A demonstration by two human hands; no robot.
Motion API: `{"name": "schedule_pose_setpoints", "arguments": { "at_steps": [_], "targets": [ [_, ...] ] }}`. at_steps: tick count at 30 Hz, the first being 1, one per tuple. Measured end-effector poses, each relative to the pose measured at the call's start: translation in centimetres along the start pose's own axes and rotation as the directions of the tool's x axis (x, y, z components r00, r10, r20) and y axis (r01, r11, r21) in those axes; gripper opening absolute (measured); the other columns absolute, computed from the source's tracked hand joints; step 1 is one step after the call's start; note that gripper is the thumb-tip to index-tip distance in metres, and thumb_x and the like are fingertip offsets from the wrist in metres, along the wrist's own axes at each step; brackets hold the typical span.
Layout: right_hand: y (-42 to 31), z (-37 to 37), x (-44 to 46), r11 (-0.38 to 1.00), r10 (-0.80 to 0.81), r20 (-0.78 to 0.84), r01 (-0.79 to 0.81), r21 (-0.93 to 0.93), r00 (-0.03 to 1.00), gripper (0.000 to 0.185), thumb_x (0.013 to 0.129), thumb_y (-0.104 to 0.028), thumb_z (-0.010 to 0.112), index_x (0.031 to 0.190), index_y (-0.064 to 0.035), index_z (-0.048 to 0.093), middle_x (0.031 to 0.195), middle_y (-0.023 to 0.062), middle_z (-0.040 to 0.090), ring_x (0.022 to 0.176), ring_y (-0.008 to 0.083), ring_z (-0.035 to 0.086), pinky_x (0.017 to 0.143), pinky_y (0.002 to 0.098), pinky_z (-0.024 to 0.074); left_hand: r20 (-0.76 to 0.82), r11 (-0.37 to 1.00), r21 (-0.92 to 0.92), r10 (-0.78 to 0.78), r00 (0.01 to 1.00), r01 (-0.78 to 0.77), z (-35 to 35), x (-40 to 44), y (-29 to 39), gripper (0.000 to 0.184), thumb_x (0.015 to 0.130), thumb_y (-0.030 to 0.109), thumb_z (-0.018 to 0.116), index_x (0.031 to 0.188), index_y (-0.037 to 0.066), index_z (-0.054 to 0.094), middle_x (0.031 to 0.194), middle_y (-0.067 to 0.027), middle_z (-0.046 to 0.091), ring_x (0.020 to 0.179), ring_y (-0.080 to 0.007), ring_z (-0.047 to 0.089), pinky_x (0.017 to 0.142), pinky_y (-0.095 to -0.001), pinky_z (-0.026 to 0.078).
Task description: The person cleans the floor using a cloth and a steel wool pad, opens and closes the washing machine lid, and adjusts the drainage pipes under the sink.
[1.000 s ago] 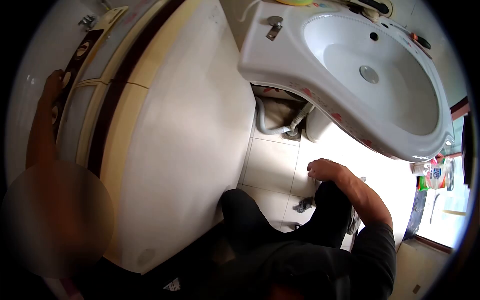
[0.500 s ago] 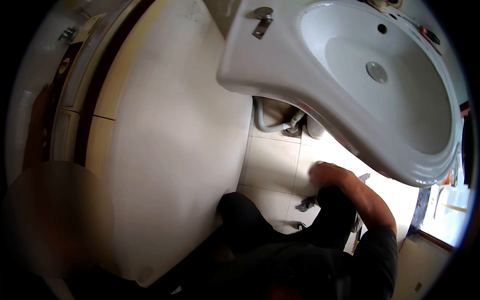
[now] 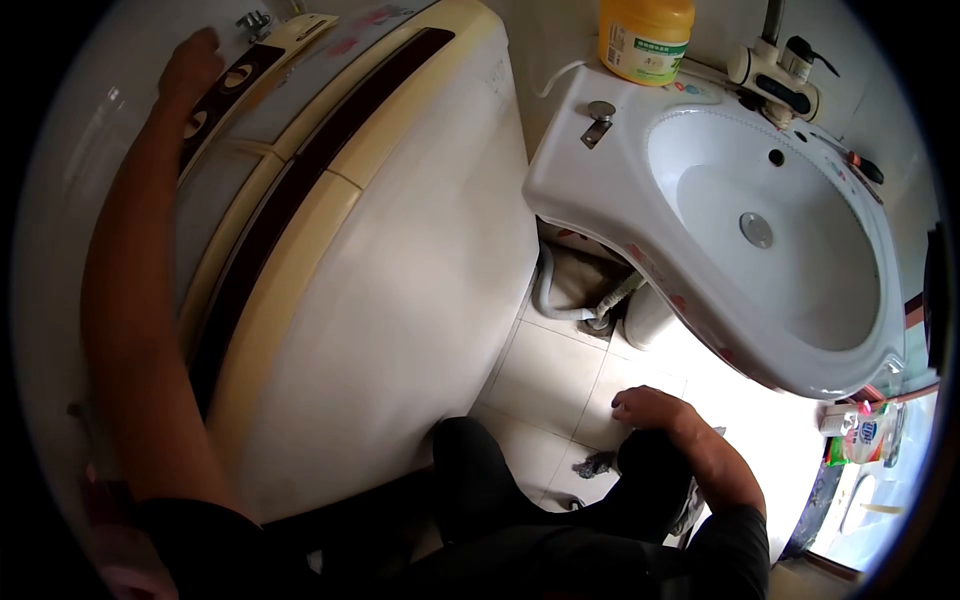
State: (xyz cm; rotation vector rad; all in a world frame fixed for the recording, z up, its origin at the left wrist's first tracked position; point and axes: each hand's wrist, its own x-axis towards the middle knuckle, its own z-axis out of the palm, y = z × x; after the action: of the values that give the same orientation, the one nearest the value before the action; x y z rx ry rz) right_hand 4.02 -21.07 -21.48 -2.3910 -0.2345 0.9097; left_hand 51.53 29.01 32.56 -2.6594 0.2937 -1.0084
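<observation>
My left hand is raised at the upper left, beside the knob panel of a cream washing machine. Its fingers are curled, and what they hold, if anything, cannot be made out. Close to that hand, a small metal tap sticks out from the wall. Low at the centre right, my right hand is closed near my right knee, above the tiled floor; the inside of its grip is hidden. Above it overhangs a white washbasin with a metal drain.
A yellow jug, a mixer tap and a screwdriver are at the basin's back. A metal fitting lies on its left ledge. Beneath, a grey hose meets a floor drain. Packets stand at the right.
The view has swung, bringing the jug, mixer tap and more of the washing machine into sight. My left arm now shows clearly along the machine. My right hand stays closed near the knee.
</observation>
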Motion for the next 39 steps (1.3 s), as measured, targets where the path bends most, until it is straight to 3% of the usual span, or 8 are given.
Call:
{"name": "schedule_pose_setpoints", "arguments": {
  "at_steps": [5,11,18,23,27,30,32,39],
  "targets": [
    [-0.9,0.3,-1.1,1.0,0.013,-0.03,-0.014,-0.016,0.999,0.038,0.095,-0.031,0.061,0.122,-0.0061,0.071,0.122,0.0172,0.071,0.118,0.0348,0.065,0.103,0.0451,0.0506,-0.097,0.978,-0.167,-0.145,0.985,0.128,-10.1,-3.3,11.9,0.017,0.084,0.013,0.065,0.094,0.005,0.077,0.094,-0.0263,0.074,0.095,-0.0335,0.075,0.086,-0.0468,0.058],
    [-1.4,1.5,-2.0,0.996,-0.024,0.001,0.024,-0.084,1.0,0.038,0.094,-0.031,0.06,0.12,-0.0045,0.071,0.122,0.0183,0.07,0.117,0.0358,0.065,0.104,0.0442,0.0502,-0.157,0.753,-0.654,-0.048,0.987,-0.068,-12.6,-14.1,22.6,0.019,0.093,0.015,0.057,0.101,0.006,0.072,0.1,-0.0162,0.075,0.096,-0.0351,0.072,0.086,-0.0443,0.055],
    [-1.9,3.5,-2.6,0.999,0.029,0.105,-0.024,-0.042,0.994,0.043,0.093,-0.034,0.062,0.124,-0.0061,0.069,0.119,0.0188,0.072,0.113,0.0357,0.068,0.1,0.044,0.0537,0.241,0.585,-0.803,0.145,0.96,0.114,-10.9,-44.1,31.9,0.012,0.09,0.005,0.059,0.099,0.009,0.066,0.097,-0.0122,0.066,0.089,-0.0372,0.068,0.08,-0.0472,0.055],
    [-2.4,3.8,-4.5,0.996,-0.054,0.074,0.059,-0.07,0.996,0.041,0.097,-0.029,0.061,0.126,-0.0009,0.067,0.098,0.014,0.077,0.087,0.0238,0.075,0.082,0.0378,0.0587,0.367,0.503,-0.81,0.037,0.929,0.3,-11.4,-56.1,30.0,0.013,0.095,0.012,0.065,0.104,0.006,0.072,0.095,-0.0132,0.074,0.092,-0.0349,0.07,0.083,-0.0427,0.056],
    [-3.7,3.2,-6.1,0.999,0.002,0.035,0.0,-0.052,0.999,0.043,0.093,-0.032,0.063,0.125,-0.0035,0.069,0.121,0.0205,0.072,0.115,0.0358,0.068,0.102,0.0437,0.0528,-0.439,0.939,-0.339,-0.108,0.892,-0.053,-20.8,-47.1,20.3,0.031,0.092,0.026,0.076,0.114,0.005,0.07,0.096,-0.0106,0.069,0.099,-0.0318,0.064,0.09,-0.0457,0.047],
    [-3.0,3.3,-5.3,0.995,-0.034,-0.026,0.031,-0.096,0.999,0.043,0.093,-0.032,0.064,0.125,-0.0032,0.07,0.121,0.0207,0.072,0.116,0.0361,0.067,0.103,0.0439,0.0521,-0.413,0.988,-0.118,-0.144,0.9,0.104,-23.3,-41.2,16.0,0.042,0.091,0.033,0.076,0.121,0.004,0.067,0.107,-0.0146,0.07,0.104,-0.0335,0.065,0.091,-0.0467,0.05],
    [-2.8,3.3,-5.0,0.992,-0.058,-0.053,0.051,-0.116,0.997,0.043,0.093,-0.033,0.064,0.124,-0.0034,0.07,0.122,0.0207,0.071,0.117,0.0364,0.066,0.103,0.0442,0.0519,0.407,0.91,-0.164,-0.289,0.866,0.381,-24.4,-38.5,14.3,0.062,0.089,0.038,0.076,0.136,0.002,0.058,0.129,-0.0209,0.064,0.121,-0.0393,0.06,0.101,-0.0486,0.048],
    [-2.5,4.7,-5.3,0.976,-0.123,-0.122,0.097,-0.197,0.985,0.042,0.094,-0.035,0.064,0.121,-0.0045,0.071,0.123,0.0192,0.071,0.119,0.0366,0.065,0.104,0.0451,0.0509,0.229,0.989,-0.104,-0.077,0.97,0.103,-23.2,-38.1,11.2,0.091,0.075,0.04,0.085,0.152,0.011,0.047,0.131,-0.0273,0.059,0.121,-0.0423,0.06,0.105,-0.0504,0.048]
  ]
}}
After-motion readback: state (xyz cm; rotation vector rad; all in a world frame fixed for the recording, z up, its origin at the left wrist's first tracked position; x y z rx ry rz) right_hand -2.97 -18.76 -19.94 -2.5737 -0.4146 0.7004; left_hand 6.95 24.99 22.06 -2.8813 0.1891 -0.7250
